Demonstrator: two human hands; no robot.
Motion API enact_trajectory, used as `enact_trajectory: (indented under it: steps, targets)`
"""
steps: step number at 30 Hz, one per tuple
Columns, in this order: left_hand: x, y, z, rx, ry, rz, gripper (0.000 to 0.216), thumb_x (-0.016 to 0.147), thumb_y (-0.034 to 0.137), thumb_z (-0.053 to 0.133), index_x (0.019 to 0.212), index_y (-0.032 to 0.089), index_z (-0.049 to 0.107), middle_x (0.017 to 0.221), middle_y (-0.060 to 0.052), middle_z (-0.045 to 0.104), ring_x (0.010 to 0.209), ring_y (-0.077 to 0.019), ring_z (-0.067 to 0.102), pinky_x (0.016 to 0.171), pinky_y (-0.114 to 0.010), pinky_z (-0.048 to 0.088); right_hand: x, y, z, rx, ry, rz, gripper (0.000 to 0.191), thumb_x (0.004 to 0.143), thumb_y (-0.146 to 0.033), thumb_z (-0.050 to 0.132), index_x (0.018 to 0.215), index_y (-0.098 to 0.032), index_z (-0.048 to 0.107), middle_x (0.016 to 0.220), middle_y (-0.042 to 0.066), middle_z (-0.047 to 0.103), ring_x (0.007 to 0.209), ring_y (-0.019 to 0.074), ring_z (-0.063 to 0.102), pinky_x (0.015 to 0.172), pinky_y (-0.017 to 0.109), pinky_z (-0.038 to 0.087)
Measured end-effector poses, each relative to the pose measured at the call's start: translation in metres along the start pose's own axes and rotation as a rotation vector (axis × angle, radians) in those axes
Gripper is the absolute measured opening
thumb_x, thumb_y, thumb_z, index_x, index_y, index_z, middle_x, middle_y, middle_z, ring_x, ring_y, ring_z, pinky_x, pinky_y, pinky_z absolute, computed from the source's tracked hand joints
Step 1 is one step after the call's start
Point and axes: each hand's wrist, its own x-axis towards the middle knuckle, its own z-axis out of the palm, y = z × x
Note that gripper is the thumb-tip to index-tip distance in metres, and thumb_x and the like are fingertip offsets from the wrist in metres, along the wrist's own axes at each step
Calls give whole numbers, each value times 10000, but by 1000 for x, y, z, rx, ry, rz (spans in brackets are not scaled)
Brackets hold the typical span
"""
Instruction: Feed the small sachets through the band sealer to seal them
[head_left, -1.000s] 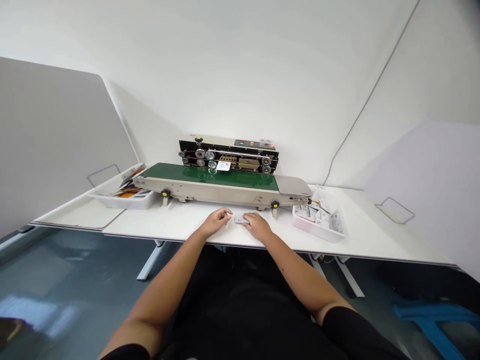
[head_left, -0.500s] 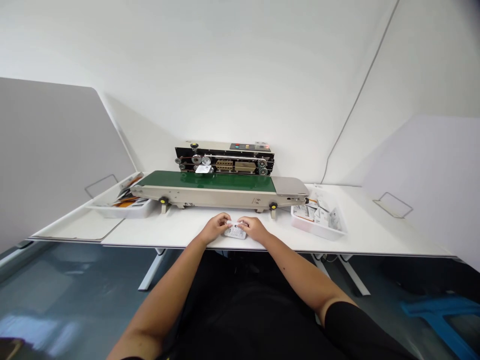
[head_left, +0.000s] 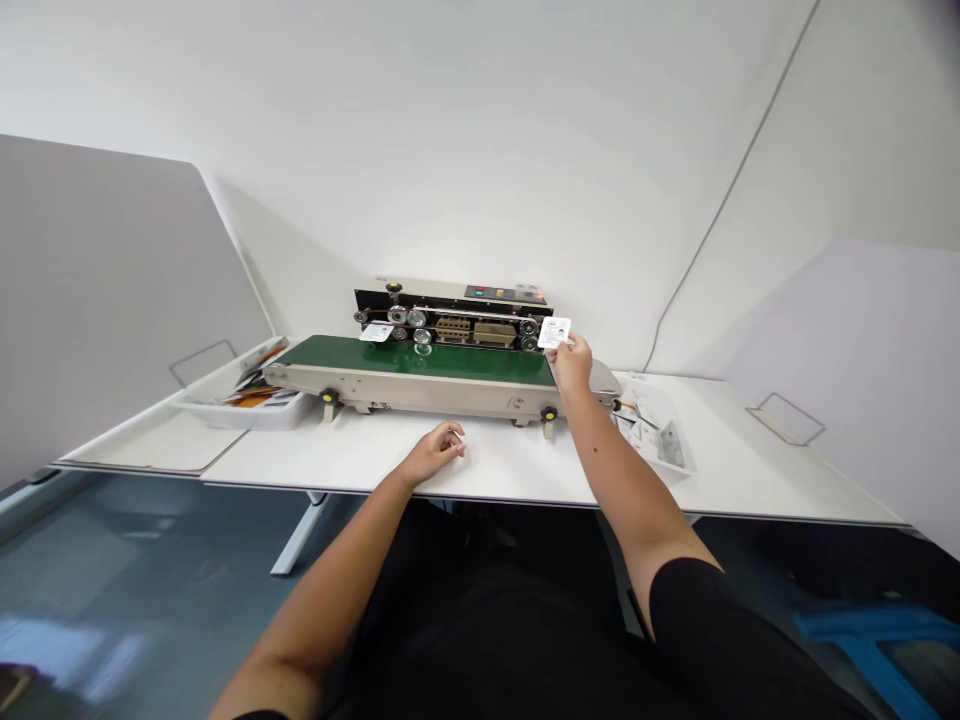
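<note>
My right hand pinches the lower right edge of a small white printed packet, held upright at the right end of a band sealing machine. Over the table's front half, my left hand rests with fingers curled loosely and apart, nothing in it. A second white packet sticks out from the rollers at the machine's left end, above the green conveyor belt.
On the left stands a white bin with orange and dark packets. Another bin, partly behind my right forearm, holds several white packets. Grey panels flank the white table. A blue stool is at lower right.
My right hand has lifted the packet from the table up to the machine's right end. My left hand has let go of it. The other packet has moved left along the rollers.
</note>
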Motion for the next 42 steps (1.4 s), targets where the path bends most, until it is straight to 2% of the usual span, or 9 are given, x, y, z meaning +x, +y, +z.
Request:
enact_trajectory:
  steps: [5, 11, 15, 19, 25, 30, 36, 39, 42]
  targets:
    - [0, 0, 0, 1, 8, 4, 412, 886, 525, 688, 1094, 197, 551, 817, -14, 683, 668, -145, 566, 647, -259, 412, 19, 6, 21, -7, -109, 232, 368, 769, -73, 572, 1110, -141, 692, 600, -16, 662, 477, 113, 603, 455, 170, 482]
    - [1, 0, 0, -14, -4, 28, 365, 895, 499, 693, 1048, 188, 582, 815, -21, 687, 692, -146, 576, 661, -257, 414, 4, 5, 54, 10, -262, 320, 179, 864, -34, 561, 974, -117, 676, 603, 16, 662, 464, 95, 601, 458, 170, 505]
    - [1, 3, 1, -18, -1, 17, 384, 879, 521, 708, 1022, 184, 591, 813, -24, 693, 694, -148, 587, 675, -262, 424, 1, -2, 67, -27, -339, 322, 179, 916, -111, 631, 1090, -105, 673, 684, 44, 704, 536, 115, 651, 558, 217, 577]
    - [0, 3, 1, -16, 3, 26, 394, 872, 529, 712, 1018, 183, 594, 803, -21, 685, 673, -144, 573, 660, -260, 418, -7, -7, 62, -107, -354, 222, 421, 884, -266, 728, 1284, -163, 646, 956, 63, 752, 739, 167, 716, 745, 300, 616]
    - [1, -2, 1, 20, -5, 37, 327, 904, 488, 680, 1029, 193, 614, 818, -24, 696, 723, -164, 609, 686, -268, 443, -29, 5, -10, -348, -59, -377, 466, 912, -416, 581, 1320, -200, 647, 1355, 114, 602, 1224, 254, 596, 1084, 392, 486]
    - [1, -1, 1, 37, -9, 49, 296, 912, 473, 665, 1000, 193, 628, 812, -28, 705, 751, -179, 637, 719, -285, 473, -6, 38, -109, -552, 270, -350, 548, 904, -359, 487, 1406, -154, 567, 1425, 168, 532, 1337, 288, 516, 1176, 444, 381]
    - [-1, 3, 1, 78, -9, 42, 288, 911, 474, 657, 973, 194, 633, 795, -23, 696, 736, -179, 631, 715, -287, 478, 32, 81, -178, -853, -168, -24, 586, 917, -518, 483, 1338, -149, 658, 1484, 184, 554, 1461, 337, 429, 1262, 452, 252]
    - [-2, 4, 1, 106, 0, 31, 282, 912, 471, 649, 972, 196, 633, 792, -22, 694, 748, -185, 636, 724, -291, 481, 33, 98, -191, -827, -239, 13, 630, 985, -552, 336, 1418, -184, 608, 1618, 131, 436, 1532, 281, 355, 1274, 405, 239]
    - [-2, 5, 0, 127, -6, 22, 272, 911, 464, 642, 968, 198, 632, 791, -18, 692, 750, -185, 637, 728, -291, 479, 27, 111, -200, -909, -325, 68, 640, 961, -525, 413, 1460, -155, 568, 1639, 160, 403, 1531, 310, 362, 1261, 454, 268]
